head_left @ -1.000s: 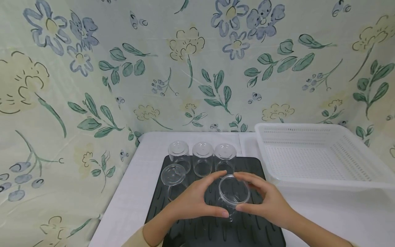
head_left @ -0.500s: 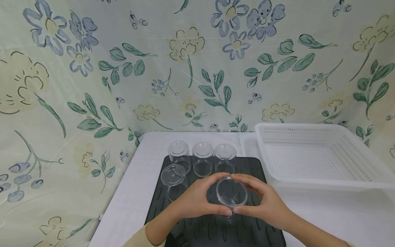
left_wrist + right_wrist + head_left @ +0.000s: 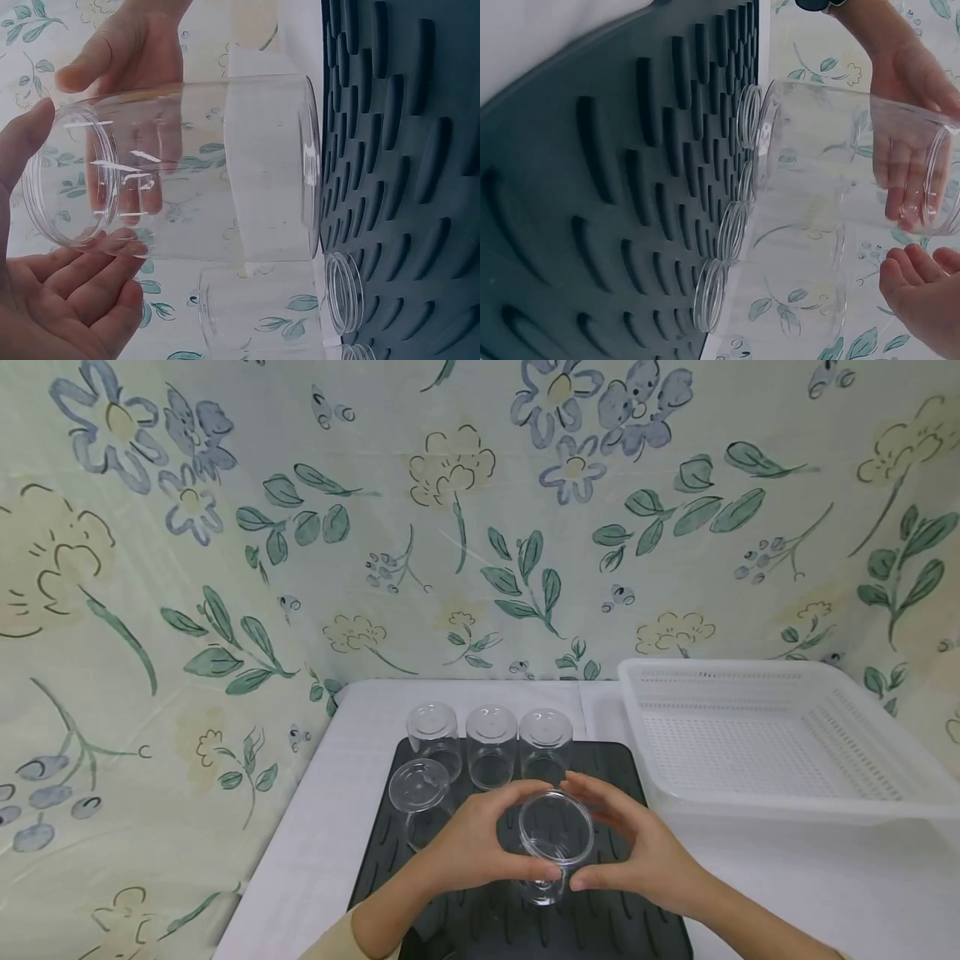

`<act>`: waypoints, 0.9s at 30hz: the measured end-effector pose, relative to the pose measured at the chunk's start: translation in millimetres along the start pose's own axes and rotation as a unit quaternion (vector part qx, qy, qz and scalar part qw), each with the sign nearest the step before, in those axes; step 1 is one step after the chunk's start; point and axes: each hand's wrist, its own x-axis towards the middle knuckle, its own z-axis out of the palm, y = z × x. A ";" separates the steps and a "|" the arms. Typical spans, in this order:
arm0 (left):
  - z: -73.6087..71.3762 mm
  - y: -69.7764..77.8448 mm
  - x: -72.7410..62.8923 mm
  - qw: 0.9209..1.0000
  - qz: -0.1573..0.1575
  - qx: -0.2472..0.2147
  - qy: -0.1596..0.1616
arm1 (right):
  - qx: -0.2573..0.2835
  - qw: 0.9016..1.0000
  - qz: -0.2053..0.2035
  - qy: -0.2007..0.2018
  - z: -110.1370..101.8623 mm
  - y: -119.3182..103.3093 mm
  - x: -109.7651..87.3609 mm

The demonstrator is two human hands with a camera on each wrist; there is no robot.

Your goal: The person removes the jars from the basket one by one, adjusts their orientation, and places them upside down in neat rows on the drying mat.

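Note:
A clear jar (image 3: pixel 556 833) with a ringed rim stands mouth up in front of me, over the dark ridged mat (image 3: pixel 600 914). Thumb and fingers of my left hand (image 3: pixel 474 839) curl around its upper part and hold it near the rim. On its other side my right hand (image 3: pixel 654 842) curves about the jar with thumb and fingers spread, a small gap from the glass. The left wrist view shows the jar body (image 3: pixel 202 172) sideways, its base close to the mat; I cannot tell whether it touches.
Behind, three upturned clear jars make a row, the middle one (image 3: pixel 491 747) between two others. Another upturned jar (image 3: pixel 420 802) sits left of my left hand. A white perforated basket (image 3: pixel 750 806) stands at right on the white table (image 3: pixel 300 860). Floral cloth hangs behind.
The jar has shifted slightly left, and its base now shows below my left thumb. My right hand, earlier touching the rim, has drawn off the jar.

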 end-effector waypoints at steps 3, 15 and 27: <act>-1.9 0.0 -1.6 1.000 -0.010 -0.006 0.010 | -0.013 1.000 0.017 -0.016 -1.0 8.9 1.5; -10.6 10.9 -1.2 0.999 0.041 0.003 0.032 | 0.018 0.993 0.080 -0.087 17.9 47.6 7.6; -14.7 18.4 -1.8 0.999 0.017 0.000 0.032 | 0.041 0.989 0.083 -0.112 29.7 52.3 8.0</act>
